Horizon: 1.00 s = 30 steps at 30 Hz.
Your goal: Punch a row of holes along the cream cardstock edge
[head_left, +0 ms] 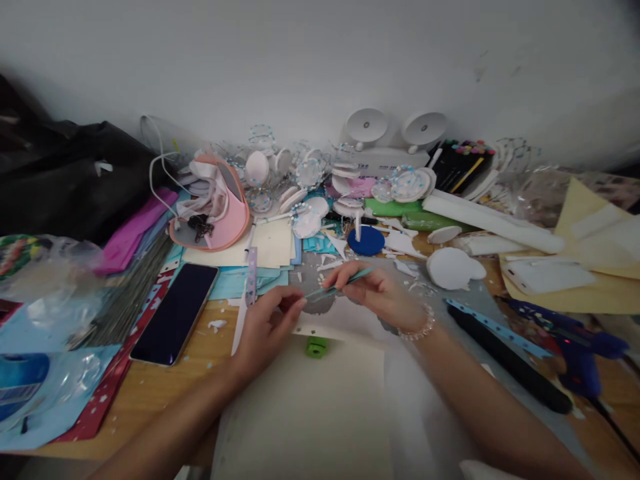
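Note:
My right hand [373, 293], with a beaded bracelet at the wrist, is closed round teal tweezers [361, 274]. Their tips point left, towards the fingertips of my left hand [273, 323]. That hand is pinched closed; whatever lies between its thumb and finger is too small to make out. Below the hands, a small green craft punch [316, 347] sits at the top of a cream sheet [305, 407]. White foam scraps and a round dark blue piece [367, 241] lie just beyond my right hand.
A phone [175, 313] lies on the left. White foam shapes [453, 269] and beaded white discs [310, 217] crowd the back. On the right are a black-handled tool [510, 360] and a blue glue gun [575, 347]. A pink visor [233, 210] stands back left.

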Each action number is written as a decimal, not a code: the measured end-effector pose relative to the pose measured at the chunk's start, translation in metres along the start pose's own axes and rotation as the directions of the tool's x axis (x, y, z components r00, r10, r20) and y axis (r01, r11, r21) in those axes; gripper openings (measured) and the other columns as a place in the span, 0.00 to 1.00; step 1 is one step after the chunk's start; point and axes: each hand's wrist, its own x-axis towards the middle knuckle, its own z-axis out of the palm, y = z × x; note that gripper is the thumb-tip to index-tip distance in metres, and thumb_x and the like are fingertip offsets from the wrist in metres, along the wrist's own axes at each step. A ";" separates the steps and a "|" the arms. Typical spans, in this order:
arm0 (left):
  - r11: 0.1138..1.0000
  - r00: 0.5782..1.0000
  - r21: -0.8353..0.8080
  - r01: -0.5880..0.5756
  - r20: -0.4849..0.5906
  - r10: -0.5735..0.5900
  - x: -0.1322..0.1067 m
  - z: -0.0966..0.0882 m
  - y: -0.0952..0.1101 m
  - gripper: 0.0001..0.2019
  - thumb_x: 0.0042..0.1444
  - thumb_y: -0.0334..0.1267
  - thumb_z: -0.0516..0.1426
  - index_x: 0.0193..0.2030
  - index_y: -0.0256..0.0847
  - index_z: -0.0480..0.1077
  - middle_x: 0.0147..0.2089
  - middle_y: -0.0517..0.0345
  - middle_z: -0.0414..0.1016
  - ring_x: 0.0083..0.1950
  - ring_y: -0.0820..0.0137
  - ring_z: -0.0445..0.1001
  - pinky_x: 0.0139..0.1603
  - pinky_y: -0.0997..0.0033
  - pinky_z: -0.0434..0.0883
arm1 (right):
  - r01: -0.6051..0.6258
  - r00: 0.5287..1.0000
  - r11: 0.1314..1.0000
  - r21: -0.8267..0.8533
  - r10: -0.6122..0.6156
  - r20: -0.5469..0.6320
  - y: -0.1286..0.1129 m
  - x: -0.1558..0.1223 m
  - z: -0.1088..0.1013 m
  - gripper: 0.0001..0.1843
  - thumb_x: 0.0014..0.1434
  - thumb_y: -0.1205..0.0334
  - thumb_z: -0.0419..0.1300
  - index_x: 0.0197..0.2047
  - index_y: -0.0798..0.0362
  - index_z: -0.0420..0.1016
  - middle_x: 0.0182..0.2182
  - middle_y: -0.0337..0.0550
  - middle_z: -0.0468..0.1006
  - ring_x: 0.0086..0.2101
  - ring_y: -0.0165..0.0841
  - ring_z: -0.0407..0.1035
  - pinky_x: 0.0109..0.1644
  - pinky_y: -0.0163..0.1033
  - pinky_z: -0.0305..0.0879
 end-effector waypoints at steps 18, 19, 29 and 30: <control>1.000 0.999 -0.011 0.025 0.040 -0.024 -0.001 0.001 -0.003 0.06 0.59 0.38 0.52 0.39 0.39 0.68 0.33 0.58 0.73 0.33 0.74 0.72 0.33 0.76 0.69 | -0.087 0.992 0.928 -0.362 0.049 -0.113 0.001 0.000 0.012 0.07 0.61 0.59 0.52 0.38 0.50 0.68 0.28 0.38 0.67 0.30 0.29 0.62 0.34 0.35 0.60; 1.000 0.999 -0.018 0.024 0.045 -0.024 -0.001 0.000 -0.003 0.06 0.60 0.38 0.52 0.39 0.39 0.68 0.33 0.58 0.73 0.33 0.74 0.72 0.33 0.76 0.68 | -0.073 0.996 0.896 -0.438 0.045 -0.074 0.001 0.000 0.015 0.06 0.60 0.60 0.53 0.38 0.51 0.69 0.30 0.38 0.68 0.30 0.29 0.62 0.33 0.35 0.60; 0.993 0.992 0.029 -0.112 0.059 0.110 0.000 -0.002 0.001 0.08 0.59 0.39 0.53 0.35 0.39 0.69 0.30 0.59 0.73 0.29 0.75 0.69 0.29 0.77 0.65 | 0.059 0.997 0.750 -0.658 -0.016 0.071 -0.001 0.000 0.027 0.06 0.57 0.65 0.56 0.40 0.52 0.72 0.29 0.39 0.69 0.28 0.29 0.62 0.31 0.34 0.57; 0.992 0.991 0.030 -0.120 0.060 0.118 0.001 -0.001 0.001 0.08 0.59 0.39 0.53 0.35 0.39 0.69 0.30 0.58 0.74 0.29 0.75 0.70 0.29 0.77 0.65 | 0.057 0.998 0.751 -0.658 -0.019 0.064 -0.001 0.000 0.027 0.07 0.57 0.65 0.56 0.40 0.52 0.72 0.28 0.38 0.69 0.28 0.29 0.62 0.31 0.34 0.57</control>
